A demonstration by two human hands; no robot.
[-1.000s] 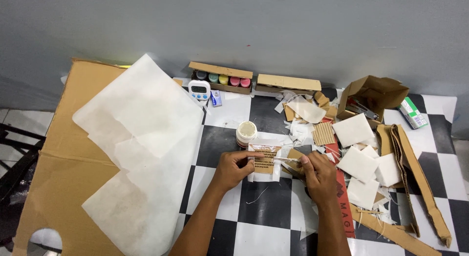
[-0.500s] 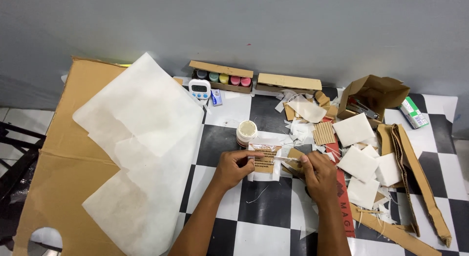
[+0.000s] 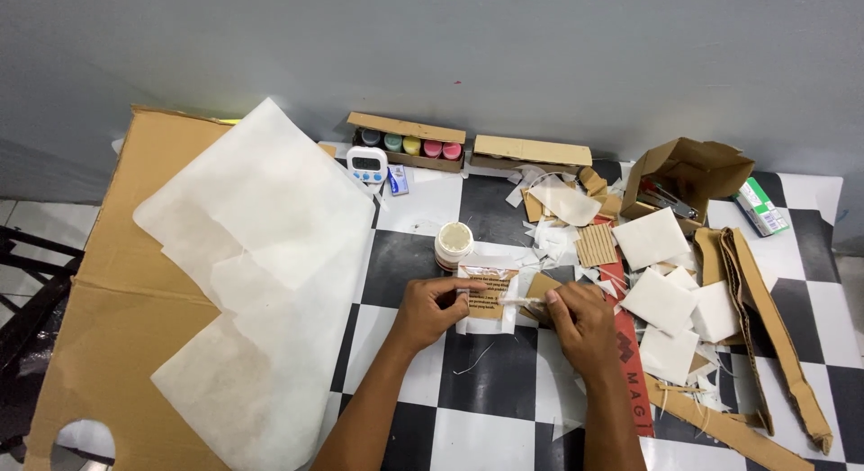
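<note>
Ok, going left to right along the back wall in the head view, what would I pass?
Small white digital timer → open cardboard box of coloured paint pots → closed flat cardboard box → open brown cardboard carton → small green and white box.
</note>
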